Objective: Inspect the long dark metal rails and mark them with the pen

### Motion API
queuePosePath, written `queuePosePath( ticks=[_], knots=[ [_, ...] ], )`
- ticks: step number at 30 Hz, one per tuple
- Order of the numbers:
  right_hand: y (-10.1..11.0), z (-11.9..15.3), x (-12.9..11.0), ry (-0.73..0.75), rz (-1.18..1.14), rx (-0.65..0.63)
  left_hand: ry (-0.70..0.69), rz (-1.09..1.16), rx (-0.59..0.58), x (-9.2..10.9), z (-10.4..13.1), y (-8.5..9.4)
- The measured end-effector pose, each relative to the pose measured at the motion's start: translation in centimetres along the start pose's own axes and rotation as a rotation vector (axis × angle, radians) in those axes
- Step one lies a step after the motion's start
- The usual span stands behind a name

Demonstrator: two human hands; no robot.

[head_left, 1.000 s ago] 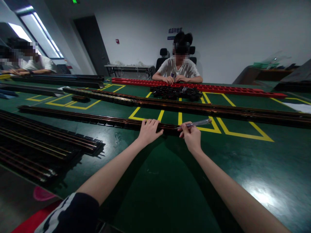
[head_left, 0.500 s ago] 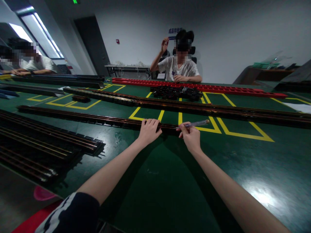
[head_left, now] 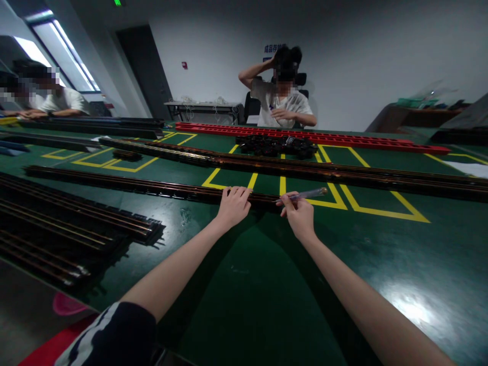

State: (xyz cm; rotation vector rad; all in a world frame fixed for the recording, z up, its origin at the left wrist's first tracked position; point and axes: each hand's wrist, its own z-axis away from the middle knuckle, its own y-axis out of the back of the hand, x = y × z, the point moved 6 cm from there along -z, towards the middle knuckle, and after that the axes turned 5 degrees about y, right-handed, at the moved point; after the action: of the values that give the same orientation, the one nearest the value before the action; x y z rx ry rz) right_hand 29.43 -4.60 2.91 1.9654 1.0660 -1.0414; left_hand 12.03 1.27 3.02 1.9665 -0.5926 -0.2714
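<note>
A pale wall backs this dim room, with a green table spreading below it. Taking the hands as the clock's centre, dark slatted strips lie side by side at nine o'clock. The dark strip being worked on runs in from ten o'clock and passes under the left hand, palm down, fingers almost together; whether it grips or merely presses, I can't tell. At twelve, beyond a heap of black parts, sits a co-worker. The right hand pinches a clear-handled tool, tip down at the strip's near end. A red ladder-like rail stretches toward one o'clock. I'd judge this to be tool work on a steadied strip; the next move calls for a still left hand and an accurate tip.
</note>
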Motion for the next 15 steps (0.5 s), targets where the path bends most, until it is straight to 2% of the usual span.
queuePosePath(
  ticks=[15],
  knots=[
    [0.22,0.14,-0.73,0.004,0.031,0.011,-0.013,0.009,0.003,-0.12,0.10,-0.04]
  ],
)
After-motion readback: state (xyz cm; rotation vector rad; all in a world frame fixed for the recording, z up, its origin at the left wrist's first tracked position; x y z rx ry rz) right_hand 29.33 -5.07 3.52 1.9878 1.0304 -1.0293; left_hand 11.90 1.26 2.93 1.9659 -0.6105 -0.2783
